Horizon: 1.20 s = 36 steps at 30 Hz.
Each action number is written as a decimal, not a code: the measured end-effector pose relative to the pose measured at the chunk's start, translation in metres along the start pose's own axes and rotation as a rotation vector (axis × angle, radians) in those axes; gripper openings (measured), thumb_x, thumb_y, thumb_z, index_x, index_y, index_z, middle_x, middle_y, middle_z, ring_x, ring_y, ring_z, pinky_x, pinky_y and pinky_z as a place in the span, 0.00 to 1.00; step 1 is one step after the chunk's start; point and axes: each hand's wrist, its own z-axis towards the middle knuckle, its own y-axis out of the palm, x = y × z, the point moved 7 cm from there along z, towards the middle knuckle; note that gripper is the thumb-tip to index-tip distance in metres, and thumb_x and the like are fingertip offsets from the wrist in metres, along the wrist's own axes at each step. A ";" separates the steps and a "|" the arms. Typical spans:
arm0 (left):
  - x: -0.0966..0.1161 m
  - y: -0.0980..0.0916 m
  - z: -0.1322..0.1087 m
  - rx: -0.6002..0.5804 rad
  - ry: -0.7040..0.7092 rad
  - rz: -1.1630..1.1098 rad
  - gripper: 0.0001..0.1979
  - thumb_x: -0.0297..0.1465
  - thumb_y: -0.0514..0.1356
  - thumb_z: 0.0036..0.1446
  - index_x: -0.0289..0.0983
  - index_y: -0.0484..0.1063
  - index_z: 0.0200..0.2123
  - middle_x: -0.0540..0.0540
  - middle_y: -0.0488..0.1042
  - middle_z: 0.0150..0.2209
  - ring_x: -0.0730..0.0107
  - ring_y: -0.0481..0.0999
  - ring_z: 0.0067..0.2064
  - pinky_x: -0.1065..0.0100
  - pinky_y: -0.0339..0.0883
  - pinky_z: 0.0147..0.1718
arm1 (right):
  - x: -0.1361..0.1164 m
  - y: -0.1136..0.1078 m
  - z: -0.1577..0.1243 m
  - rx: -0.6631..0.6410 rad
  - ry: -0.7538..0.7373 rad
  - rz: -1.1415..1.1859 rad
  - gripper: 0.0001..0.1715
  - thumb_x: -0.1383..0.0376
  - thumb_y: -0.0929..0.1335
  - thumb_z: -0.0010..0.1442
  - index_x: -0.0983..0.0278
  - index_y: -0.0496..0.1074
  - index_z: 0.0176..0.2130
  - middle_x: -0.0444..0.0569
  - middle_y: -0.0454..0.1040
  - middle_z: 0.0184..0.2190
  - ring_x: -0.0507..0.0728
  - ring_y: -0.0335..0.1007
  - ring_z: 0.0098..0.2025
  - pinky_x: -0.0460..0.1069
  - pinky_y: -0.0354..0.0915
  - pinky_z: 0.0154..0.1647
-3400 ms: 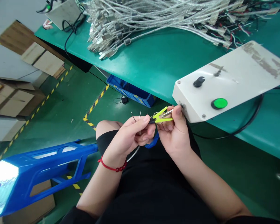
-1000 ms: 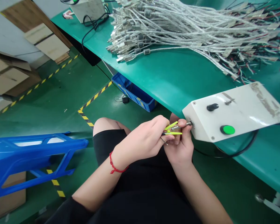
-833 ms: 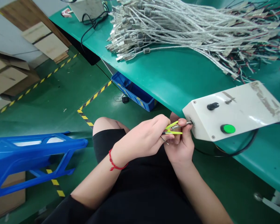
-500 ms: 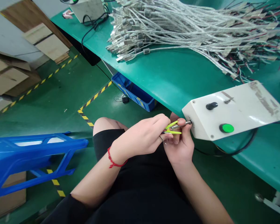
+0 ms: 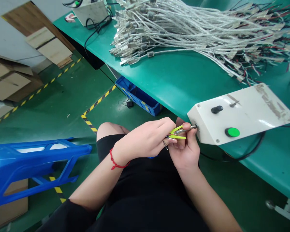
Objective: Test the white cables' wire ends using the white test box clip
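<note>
The left hand (image 5: 145,137), palm turned down, grips the yellow-green two-pronged piece (image 5: 180,137) by its rear end, prongs pointing toward the right hand (image 5: 186,149). That right hand pinches a metal rod (image 5: 179,131) between thumb and fingers; the rod lies between the two prongs, and its far end meets the near face of the white control box (image 5: 253,119). A thin bent strand (image 5: 165,145) sticks out below the left fingers (the back of that hand hides the rest of whatever it holds).

The control box sits at the edge of the worktop (image 5: 164,74), just beyond the right hand, carrying a black knob (image 5: 217,109), a small toggle switch (image 5: 235,103) and a green button (image 5: 232,132). A black cord (image 5: 252,152) loops out beside it along the worktop's edge. Behind the box, a broad heap of silvery cables (image 5: 183,30) fills the back, plugs to the left and loose wire ends to the right. Farther left stands a second grey box (image 5: 94,13) with tangled black leads. Below the worktop a blue bin (image 5: 157,109) rests on the floor; a blue stool (image 5: 4,167) stands near the left forearm, with cardboard boxes (image 5: 11,82) beyond.
</note>
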 end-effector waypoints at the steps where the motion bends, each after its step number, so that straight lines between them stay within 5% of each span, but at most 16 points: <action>1: 0.000 -0.001 0.000 0.003 0.013 0.003 0.09 0.37 0.51 0.78 0.38 0.63 0.44 0.47 0.65 0.39 0.64 0.65 0.35 0.62 0.63 0.34 | 0.000 0.000 0.000 -0.001 -0.001 -0.001 0.17 0.46 0.72 0.69 0.55 0.77 0.40 0.34 0.51 0.14 0.50 0.45 0.20 0.44 0.64 0.27; 9: 0.001 -0.005 0.003 -0.039 0.096 0.037 0.05 0.31 0.55 0.75 0.38 0.61 0.43 0.47 0.66 0.38 0.64 0.64 0.34 0.63 0.62 0.33 | 0.001 -0.004 0.003 0.007 -0.008 0.005 0.15 0.47 0.73 0.68 0.54 0.79 0.40 0.34 0.52 0.14 0.50 0.44 0.20 0.44 0.64 0.27; 15: -0.003 -0.007 0.003 -0.025 0.085 -0.038 0.14 0.42 0.58 0.76 0.37 0.65 0.45 0.46 0.70 0.39 0.65 0.68 0.35 0.64 0.62 0.33 | 0.001 -0.010 0.003 0.008 0.008 -0.003 0.15 0.46 0.74 0.66 0.53 0.80 0.39 0.35 0.54 0.15 0.51 0.50 0.20 0.46 0.64 0.27; 20: -0.019 -0.004 -0.010 0.127 -0.083 -0.333 0.29 0.49 0.71 0.62 0.38 0.69 0.55 0.46 0.72 0.43 0.65 0.71 0.39 0.67 0.65 0.37 | 0.001 -0.013 0.003 0.016 0.006 -0.042 0.17 0.45 0.74 0.64 0.51 0.82 0.46 0.41 0.68 0.26 0.52 0.60 0.26 0.48 0.63 0.28; 24: -0.029 0.012 -0.035 0.320 -0.219 -0.701 0.25 0.46 0.60 0.74 0.40 0.61 0.65 0.51 0.66 0.37 0.71 0.65 0.32 0.69 0.61 0.31 | 0.002 -0.004 0.003 -0.090 0.001 -0.108 0.30 0.45 0.75 0.60 0.55 0.80 0.57 0.42 0.67 0.29 0.52 0.58 0.27 0.48 0.61 0.27; 29: -0.021 0.025 -0.058 0.564 -0.324 -0.997 0.08 0.38 0.56 0.78 0.40 0.64 0.49 0.51 0.70 0.33 0.74 0.67 0.31 0.70 0.60 0.32 | -0.002 -0.003 0.005 -0.119 -0.058 -0.183 0.25 0.45 0.78 0.58 0.53 0.80 0.50 0.39 0.63 0.23 0.51 0.54 0.23 0.47 0.56 0.22; 36: -0.015 0.024 -0.061 0.571 -0.431 -1.086 0.12 0.41 0.61 0.74 0.39 0.65 0.45 0.48 0.77 0.31 0.72 0.69 0.30 0.69 0.60 0.30 | -0.004 -0.001 0.011 -0.091 -0.060 -0.210 0.29 0.43 0.82 0.51 0.53 0.76 0.44 0.33 0.52 0.20 0.49 0.43 0.19 0.45 0.50 0.17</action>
